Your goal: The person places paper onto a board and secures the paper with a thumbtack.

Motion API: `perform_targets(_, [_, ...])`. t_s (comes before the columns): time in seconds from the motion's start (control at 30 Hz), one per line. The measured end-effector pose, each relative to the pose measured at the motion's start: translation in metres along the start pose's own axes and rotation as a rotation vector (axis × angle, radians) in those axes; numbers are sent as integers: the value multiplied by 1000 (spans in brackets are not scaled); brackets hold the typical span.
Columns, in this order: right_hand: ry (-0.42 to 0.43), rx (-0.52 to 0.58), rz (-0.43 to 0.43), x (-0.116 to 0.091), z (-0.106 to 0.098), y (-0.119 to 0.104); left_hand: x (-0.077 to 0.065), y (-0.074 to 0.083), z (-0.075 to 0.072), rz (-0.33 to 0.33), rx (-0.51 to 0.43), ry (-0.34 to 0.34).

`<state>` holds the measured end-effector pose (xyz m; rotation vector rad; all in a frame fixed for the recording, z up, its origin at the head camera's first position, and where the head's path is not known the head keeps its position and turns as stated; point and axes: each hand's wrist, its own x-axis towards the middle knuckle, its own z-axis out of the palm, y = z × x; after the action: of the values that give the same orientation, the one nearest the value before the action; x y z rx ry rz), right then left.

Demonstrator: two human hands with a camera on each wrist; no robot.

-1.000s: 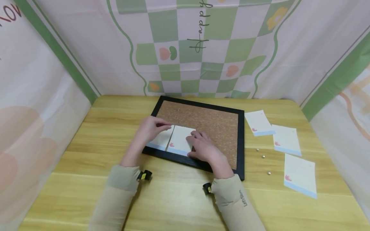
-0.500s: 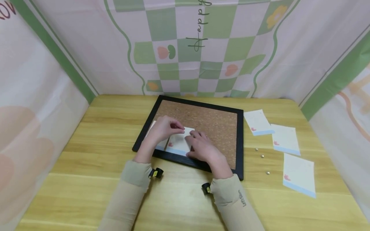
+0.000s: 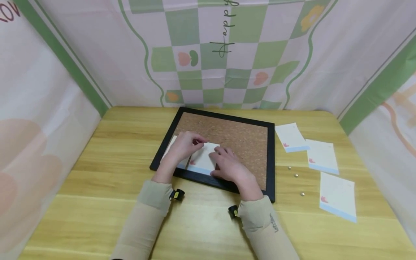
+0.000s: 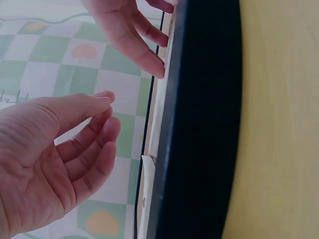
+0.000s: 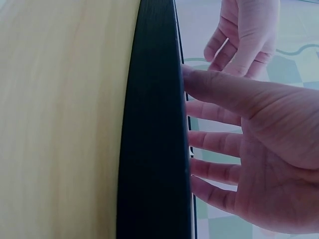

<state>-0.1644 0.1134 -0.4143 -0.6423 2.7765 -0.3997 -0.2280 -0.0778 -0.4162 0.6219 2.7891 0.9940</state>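
Note:
A cork board (image 3: 243, 141) in a black frame lies on the table, bearing two white note sheets with blue bottom strips. My left hand (image 3: 183, 146) reaches over the left sheet (image 3: 182, 164), thumb and forefinger tips pinched together at the top edge of the right sheet (image 3: 202, 159). What sits between those tips is hidden. A small metal tack (image 4: 144, 202) shows on the left sheet in the left wrist view. Fingers spread and extended, my right hand (image 3: 229, 166) rests with its fingertips along the right sheet's right edge, on the board.
Three similar sheets (image 3: 338, 196) lie on the table to the right of the board. Between them and the frame are three silver thumbtacks (image 3: 296, 176). A patterned cloth (image 3: 214, 57) hangs behind the table.
My left hand has moved rightward from the left sheet's top corner to the top of the right sheet, then slightly farther from me. The right hand has kept its place.

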Motion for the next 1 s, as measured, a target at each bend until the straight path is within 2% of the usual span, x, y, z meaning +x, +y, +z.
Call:
perform_targets(0.17, [5, 12, -7, 0, 0, 2, 1, -2, 1, -19, 36, -7])
perform_targets(0.43, [-3, 25, -6, 0, 0, 3, 1, -4, 1, -10, 2, -16])
perform_targets(0.8, [1, 26, -13, 0, 0, 3, 2, -4, 3, -11, 123, -26])
perform_targets(1.0, [7, 22, -17, 0, 2, 4, 3, -6, 6, -19, 89, -35])
